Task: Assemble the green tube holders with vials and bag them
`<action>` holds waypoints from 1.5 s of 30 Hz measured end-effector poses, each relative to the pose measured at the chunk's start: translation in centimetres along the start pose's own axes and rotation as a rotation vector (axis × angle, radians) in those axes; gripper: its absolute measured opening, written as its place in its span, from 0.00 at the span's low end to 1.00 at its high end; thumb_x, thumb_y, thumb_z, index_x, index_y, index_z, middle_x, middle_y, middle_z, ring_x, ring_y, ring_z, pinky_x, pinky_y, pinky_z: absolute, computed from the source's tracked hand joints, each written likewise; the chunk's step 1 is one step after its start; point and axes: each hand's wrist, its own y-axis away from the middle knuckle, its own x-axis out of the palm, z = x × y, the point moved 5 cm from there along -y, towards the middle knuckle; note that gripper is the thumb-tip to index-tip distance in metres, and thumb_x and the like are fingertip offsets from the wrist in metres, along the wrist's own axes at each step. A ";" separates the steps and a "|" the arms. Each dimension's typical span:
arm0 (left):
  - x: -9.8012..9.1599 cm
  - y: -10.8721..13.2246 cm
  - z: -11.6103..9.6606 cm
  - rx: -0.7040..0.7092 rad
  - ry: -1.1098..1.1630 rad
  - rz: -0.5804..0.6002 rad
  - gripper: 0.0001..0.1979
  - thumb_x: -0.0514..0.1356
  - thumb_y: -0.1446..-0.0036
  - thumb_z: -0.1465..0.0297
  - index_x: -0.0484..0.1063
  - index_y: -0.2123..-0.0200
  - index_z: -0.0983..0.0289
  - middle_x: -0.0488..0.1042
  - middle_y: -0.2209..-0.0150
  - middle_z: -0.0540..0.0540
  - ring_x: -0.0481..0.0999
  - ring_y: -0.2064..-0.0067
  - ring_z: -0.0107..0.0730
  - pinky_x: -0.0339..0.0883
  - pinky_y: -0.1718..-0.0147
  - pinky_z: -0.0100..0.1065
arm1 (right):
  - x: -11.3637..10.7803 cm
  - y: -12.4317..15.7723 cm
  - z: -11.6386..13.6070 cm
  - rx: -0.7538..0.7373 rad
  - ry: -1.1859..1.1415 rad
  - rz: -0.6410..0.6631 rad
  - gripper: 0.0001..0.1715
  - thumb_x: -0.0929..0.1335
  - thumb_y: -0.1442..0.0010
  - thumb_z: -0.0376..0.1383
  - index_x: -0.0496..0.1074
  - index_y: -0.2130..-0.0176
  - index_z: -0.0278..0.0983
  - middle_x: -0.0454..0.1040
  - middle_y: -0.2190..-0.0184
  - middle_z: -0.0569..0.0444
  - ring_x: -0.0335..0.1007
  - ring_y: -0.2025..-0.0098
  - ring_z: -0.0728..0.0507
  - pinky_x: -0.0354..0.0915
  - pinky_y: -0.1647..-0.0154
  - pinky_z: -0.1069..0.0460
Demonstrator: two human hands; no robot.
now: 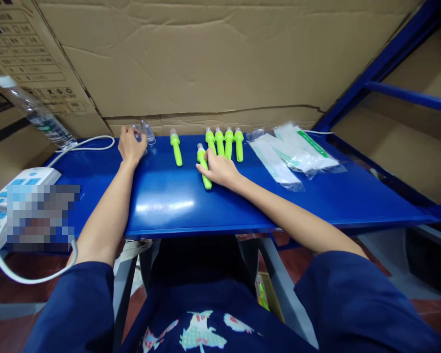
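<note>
My left hand (132, 145) is at the back left of the blue table, its fingers curled around a small clear plastic cap that they partly hide. Right beside it stand other clear caps (149, 132). Nearer the middle, my right hand (222, 170) has its thumb and fingers around a lime-green plastic stick (206, 177) with a clear tip. A similar green stick (177, 149) lies alone between the two hands. Behind my right hand, several more green sticks (238, 146) lie in a row, some partly covered by it.
Clear plastic packets (297, 152) with white and green print lie right of the sticks. A water bottle (40, 115) leans at the far left, above a white power strip (25, 189) with cables. Cardboard (213, 59) walls the back; a blue frame (353, 93) borders the right.
</note>
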 end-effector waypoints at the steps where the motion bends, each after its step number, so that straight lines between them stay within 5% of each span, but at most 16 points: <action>1: 0.2 0.0 0.0 0.008 -0.007 0.024 0.13 0.58 0.37 0.63 0.78 0.54 0.61 0.75 0.41 0.66 0.77 0.38 0.60 0.70 0.35 0.57 | 0.2 0.0 -0.1 0.012 -0.005 0.029 0.31 0.63 0.26 0.49 0.65 0.36 0.29 0.81 0.53 0.33 0.80 0.48 0.24 0.73 0.51 0.36; 11: 2.5 -0.3 -1.3 0.226 0.026 0.317 0.25 0.63 0.44 0.64 0.71 0.43 0.63 0.79 0.46 0.66 0.78 0.41 0.58 0.70 0.36 0.55 | 0.5 -0.6 -1.0 0.042 -0.029 0.123 0.27 0.62 0.25 0.52 0.72 0.43 0.34 0.83 0.52 0.36 0.81 0.47 0.26 0.75 0.50 0.37; 23: 3.1 0.7 -3.1 0.324 0.116 0.475 0.29 0.64 0.45 0.67 0.68 0.41 0.67 0.79 0.51 0.64 0.81 0.48 0.53 0.73 0.41 0.50 | 0.1 -0.9 -2.0 0.061 -0.025 0.132 0.26 0.67 0.28 0.54 0.78 0.63 0.35 0.82 0.59 0.35 0.82 0.52 0.23 0.75 0.56 0.35; 31: 3.9 1.1 -3.5 0.400 0.119 0.525 0.35 0.66 0.49 0.65 0.66 0.37 0.64 0.79 0.51 0.63 0.82 0.48 0.53 0.74 0.44 0.49 | 2.4 -2.4 -4.7 -0.036 -0.144 -0.070 0.31 0.69 0.31 0.59 0.77 0.59 0.34 0.79 0.66 0.35 0.81 0.52 0.20 0.73 0.51 0.28; 36: 3.7 1.2 -3.4 0.386 0.108 0.567 0.39 0.67 0.51 0.64 0.65 0.35 0.63 0.80 0.54 0.61 0.84 0.52 0.53 0.75 0.46 0.47 | 3.4 -2.9 -5.6 -0.196 -0.233 -0.221 0.34 0.68 0.32 0.63 0.77 0.51 0.35 0.80 0.59 0.35 0.76 0.42 0.18 0.70 0.44 0.26; 40: 3.4 1.3 -3.6 0.374 0.097 0.548 0.42 0.68 0.51 0.64 0.63 0.32 0.64 0.81 0.56 0.60 0.84 0.52 0.55 0.75 0.46 0.48 | 3.5 -3.1 -5.5 -0.210 -0.229 -0.217 0.32 0.68 0.31 0.60 0.77 0.48 0.36 0.80 0.54 0.35 0.75 0.40 0.18 0.70 0.43 0.26; 45: 2.9 1.6 -4.0 0.355 0.061 0.473 0.47 0.70 0.48 0.62 0.59 0.28 0.64 0.82 0.58 0.60 0.84 0.51 0.57 0.74 0.45 0.50 | 3.4 -3.6 -5.7 -0.137 -0.208 -0.137 0.28 0.67 0.29 0.57 0.79 0.54 0.35 0.80 0.61 0.36 0.79 0.47 0.20 0.73 0.48 0.27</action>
